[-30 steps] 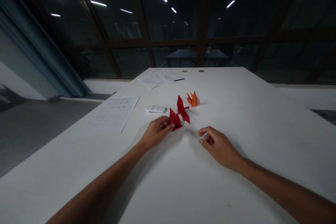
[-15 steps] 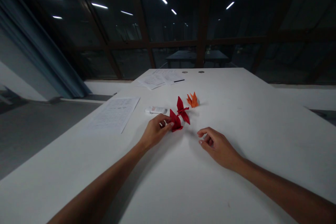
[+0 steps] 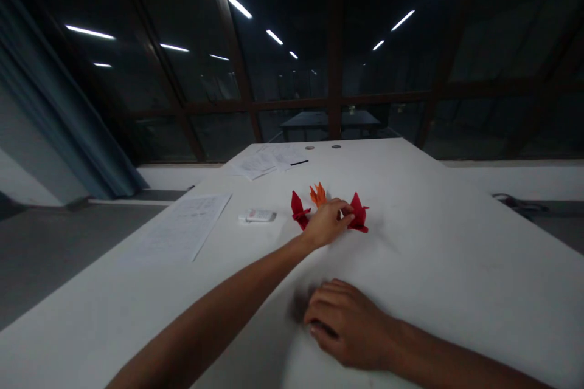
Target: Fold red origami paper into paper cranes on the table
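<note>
With thumb and fingers, my left hand (image 3: 329,222) pinches a red origami crane (image 3: 359,214), a folded paper bird, at its left side. A second red origami crane (image 3: 299,209) stands just left of that hand, its lower part covered by the wrist. Behind the hand rises an orange origami piece (image 3: 318,194) with pointed tips, partly hidden at its base. Closer to me, my right hand (image 3: 344,323) is low over the table with fingers loosely curled. A gap shows between its thumb and fingers, and nothing is seen in it.
A white tube-like item (image 3: 257,216) with printing lies left of the cranes on the white table (image 3: 438,267). Printed sheets (image 3: 191,222) are at the left edge. More papers (image 3: 262,161) and a black pen (image 3: 299,162) lie farther back, before dark windows.
My left hand has carried one red crane rightward, past the other red crane and the orange piece. The right hand has drawn back toward me. The camera view has shifted.
</note>
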### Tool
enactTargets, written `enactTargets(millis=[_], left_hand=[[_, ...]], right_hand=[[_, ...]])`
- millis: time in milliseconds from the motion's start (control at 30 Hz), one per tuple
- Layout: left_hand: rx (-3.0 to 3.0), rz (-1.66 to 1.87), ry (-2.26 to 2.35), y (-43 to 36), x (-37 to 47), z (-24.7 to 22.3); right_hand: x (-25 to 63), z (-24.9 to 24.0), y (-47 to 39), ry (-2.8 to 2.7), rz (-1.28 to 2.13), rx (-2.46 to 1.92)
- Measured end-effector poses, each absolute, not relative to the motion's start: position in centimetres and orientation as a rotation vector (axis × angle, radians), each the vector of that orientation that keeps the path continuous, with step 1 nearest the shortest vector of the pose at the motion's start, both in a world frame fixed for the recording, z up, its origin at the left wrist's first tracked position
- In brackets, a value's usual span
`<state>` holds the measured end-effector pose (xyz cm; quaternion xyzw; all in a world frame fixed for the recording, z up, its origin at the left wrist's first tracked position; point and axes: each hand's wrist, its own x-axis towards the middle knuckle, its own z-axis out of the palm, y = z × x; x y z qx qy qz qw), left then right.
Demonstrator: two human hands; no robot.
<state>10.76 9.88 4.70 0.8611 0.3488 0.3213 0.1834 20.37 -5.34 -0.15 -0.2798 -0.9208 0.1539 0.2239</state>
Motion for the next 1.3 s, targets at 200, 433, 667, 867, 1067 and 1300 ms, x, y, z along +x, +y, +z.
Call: enactTargets(millis=[200, 433, 667, 867, 1067, 1300], left_hand=[[2.447, 0.878, 1.076, 9.9, 10.6, 4.0], [2.507, 1.040, 1.499, 7.6, 1.2, 5.5], [2.329, 1.026, 1.455, 8.0, -1.8, 2.5], [2.104, 0.990, 1.278, 2.8, -2.2, 2.7], [1.939, 0.947, 1.112, 1.5, -2.5, 1.7], [1.906, 0.884, 1.061, 1.7, -2.5, 1.3]], right_hand=[[20.4, -0.6, -4.8, -2.539, 0.408, -0.746], [20.3, -0.5, -4.9, -2.510, 0.480, -0.779], [20.5, -0.6, -4.3, -2.165, 0.627, -1.010], [21.0, 0.5, -1.8, -1.789, 0.652, -1.171], [19.8, 0.4, -0.8, -1.823, 0.826, -1.200], [19.0, 0.6, 0.4, -1.985, 0.698, -1.107]])
